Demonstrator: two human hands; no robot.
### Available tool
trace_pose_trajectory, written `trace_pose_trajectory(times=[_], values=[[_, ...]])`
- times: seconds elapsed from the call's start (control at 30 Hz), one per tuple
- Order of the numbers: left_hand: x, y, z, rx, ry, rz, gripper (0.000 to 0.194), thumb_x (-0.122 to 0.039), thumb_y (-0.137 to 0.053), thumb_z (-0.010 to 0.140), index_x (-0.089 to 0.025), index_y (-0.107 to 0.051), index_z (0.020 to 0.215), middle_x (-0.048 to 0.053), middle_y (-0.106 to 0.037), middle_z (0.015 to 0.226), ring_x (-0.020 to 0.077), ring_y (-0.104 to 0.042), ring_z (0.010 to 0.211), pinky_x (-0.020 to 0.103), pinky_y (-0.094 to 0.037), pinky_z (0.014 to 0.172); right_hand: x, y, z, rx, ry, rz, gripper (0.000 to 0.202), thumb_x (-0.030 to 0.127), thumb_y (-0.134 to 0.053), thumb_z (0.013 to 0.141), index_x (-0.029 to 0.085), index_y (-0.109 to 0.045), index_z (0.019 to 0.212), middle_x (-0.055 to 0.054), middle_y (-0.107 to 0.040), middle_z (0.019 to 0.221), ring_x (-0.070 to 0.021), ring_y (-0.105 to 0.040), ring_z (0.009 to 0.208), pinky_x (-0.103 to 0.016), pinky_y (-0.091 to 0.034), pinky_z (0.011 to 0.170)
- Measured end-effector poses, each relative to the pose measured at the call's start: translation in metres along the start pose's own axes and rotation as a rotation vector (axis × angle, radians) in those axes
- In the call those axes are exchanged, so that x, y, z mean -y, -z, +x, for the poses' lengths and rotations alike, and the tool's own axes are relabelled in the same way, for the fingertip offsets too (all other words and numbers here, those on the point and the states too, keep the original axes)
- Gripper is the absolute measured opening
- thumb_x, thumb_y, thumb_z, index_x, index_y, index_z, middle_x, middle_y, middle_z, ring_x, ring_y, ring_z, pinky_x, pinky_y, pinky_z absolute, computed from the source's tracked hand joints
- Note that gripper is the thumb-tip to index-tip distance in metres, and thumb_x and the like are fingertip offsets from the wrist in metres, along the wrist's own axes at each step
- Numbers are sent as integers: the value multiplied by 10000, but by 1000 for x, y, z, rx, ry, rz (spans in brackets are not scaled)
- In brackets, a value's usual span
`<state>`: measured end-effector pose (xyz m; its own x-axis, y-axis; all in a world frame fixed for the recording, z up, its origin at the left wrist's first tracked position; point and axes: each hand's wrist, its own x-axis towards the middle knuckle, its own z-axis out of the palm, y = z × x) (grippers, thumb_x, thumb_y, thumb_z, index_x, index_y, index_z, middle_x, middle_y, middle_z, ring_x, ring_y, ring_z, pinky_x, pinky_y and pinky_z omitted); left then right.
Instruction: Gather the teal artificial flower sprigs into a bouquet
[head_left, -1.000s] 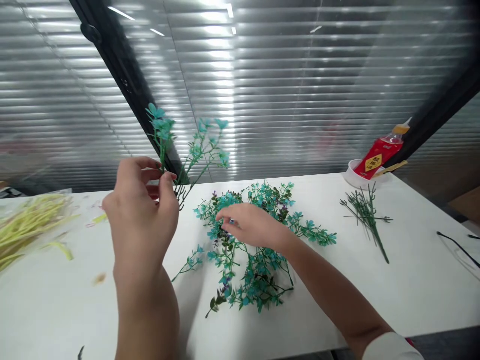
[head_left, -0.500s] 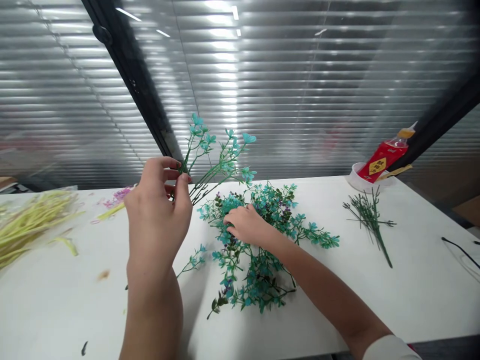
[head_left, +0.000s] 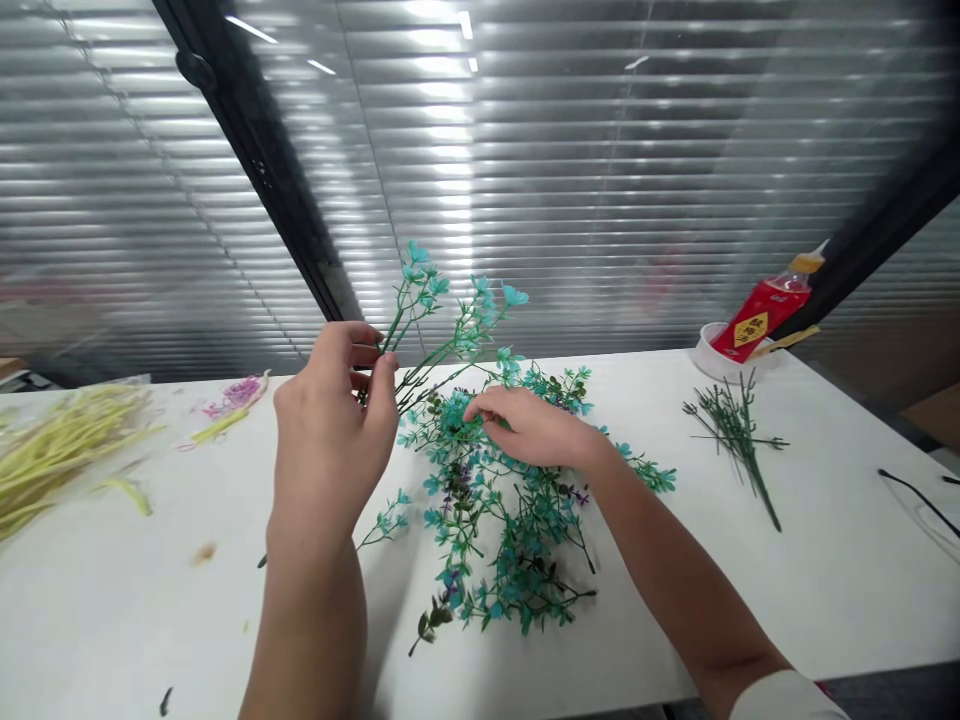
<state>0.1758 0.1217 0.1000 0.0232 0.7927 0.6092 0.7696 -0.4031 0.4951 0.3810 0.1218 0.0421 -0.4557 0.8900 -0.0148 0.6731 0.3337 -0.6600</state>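
Observation:
My left hand (head_left: 337,410) is raised at the left of the pile, its fingers closed round the thin green stems of several artificial flower sprigs (head_left: 469,325) with teal blossoms. The sprigs point up and to the right. On the white table lies a tangled pile of similar artificial flowers (head_left: 525,560), teal with some purple bits and dark leaves. My right hand (head_left: 529,425) is over the upper part of this pile, fingers curled down at the blossoms. Whatever its fingertips hold is hidden. A loose teal sprig (head_left: 390,522) lies between my left forearm and the pile.
A bundle of bare green stems (head_left: 739,435) lies at the right. Behind it, a red bottle (head_left: 761,318) leans in a white round dish (head_left: 709,355). At the left are yellow strips (head_left: 67,440) in clear plastic and a pink-purple bunch (head_left: 234,397). A black cable (head_left: 919,500) lies far right.
My left hand has moved slightly right and down with the sprigs. My right hand has lifted a little and shifted right over the pile.

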Motion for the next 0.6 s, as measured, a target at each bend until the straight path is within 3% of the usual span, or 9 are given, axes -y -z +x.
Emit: trace_pose_trajectory(times=[0.13,0.23,0.4,0.5,0.6], values=[[0,-1,1,24,-9,-9,145,-341,-579,910,-267,-585,1035,-4,-703,887,169,-651,678,315,-505,692,10,22,-23,-23,-34,55,321,189,-358,977,213,-648,1114,-59,-649,976,-155,-538,727,-299,-413,650],[-1,-1,2,68,-18,2,121,-335,-565,922,-260,-584,1015,-2,-700,856,163,-640,653,314,-494,676,15,35,-41,-91,53,98,352,107,-377,930,229,-690,1035,-33,-683,984,-174,-594,878,-311,-451,756],[-2,-4,1,79,-52,-30,122,-359,-583,917,-255,-593,980,-8,-689,791,151,-626,622,301,-490,643,21,51,-73,-115,152,200,417,46,-378,879,243,-730,987,-19,-700,970,-157,-607,862,-299,-476,776],[-3,-5,1,96,-80,-34,141,-369,-584,919,-240,-608,971,-8,-687,777,136,-619,617,286,-480,633,21,57,-88,-173,229,246,352,135,-399,942,240,-732,987,-42,-691,967,-168,-610,866,-320,-493,809],[-4,-5,1,158,-99,-80,174,-384,-578,927,-227,-627,983,2,-689,786,135,-625,638,268,-474,608,21,61,-96,-254,240,228,205,358,-573,952,260,-731,1038,-56,-661,954,-177,-600,843,-297,-491,692]])
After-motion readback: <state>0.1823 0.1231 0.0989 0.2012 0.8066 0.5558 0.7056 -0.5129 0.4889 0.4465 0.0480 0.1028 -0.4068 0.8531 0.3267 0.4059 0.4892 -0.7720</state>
